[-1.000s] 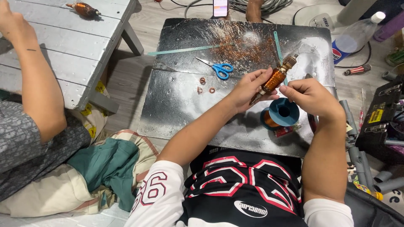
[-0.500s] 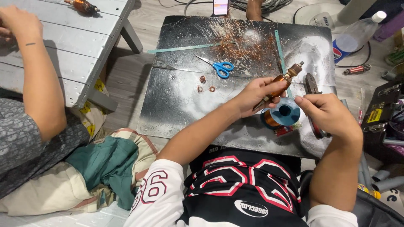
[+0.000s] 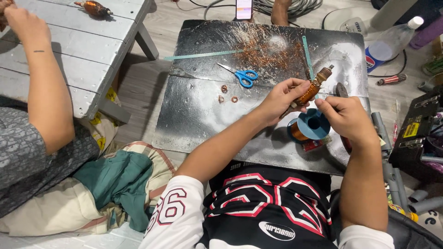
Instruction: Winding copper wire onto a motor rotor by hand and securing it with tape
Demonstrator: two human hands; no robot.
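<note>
Left hand (image 3: 280, 99) closed around a copper-wound motor part (image 3: 312, 89), tilted above the dark counter (image 3: 198, 115); right hand (image 3: 344, 117) pinched narrow just beside it, over a blue-capped wire spool (image 3: 310, 127); blue scissors (image 3: 240, 76) well apart

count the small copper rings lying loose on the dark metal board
3. The small copper rings sit left of the blue-handled scissors: one uppermost, one below it, one to its right. More may hide among the copper shavings.
</note>
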